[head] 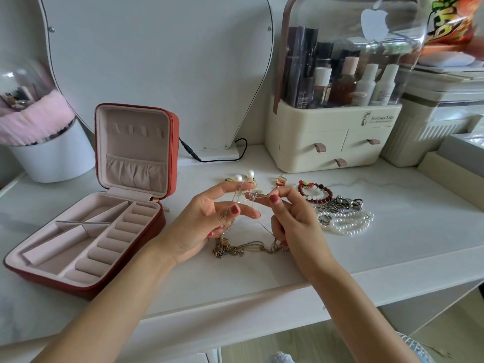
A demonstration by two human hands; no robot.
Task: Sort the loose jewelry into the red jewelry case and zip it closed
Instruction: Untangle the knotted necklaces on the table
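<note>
While the red jewelry case (86,224) lies open with its lid upright at the worktop's (392,247) left front edge, both hands work above the middle of the front edge. The left hand (207,221) and right hand (290,218) each pinch a thin gold chain (251,199) stretched between their fingers, its tangled rest (235,248) lying on the worktop below. Pearl earrings (243,176), a red bead bracelet (315,192) and a pearl strand (345,222) lie behind and right of the hands.
</note>
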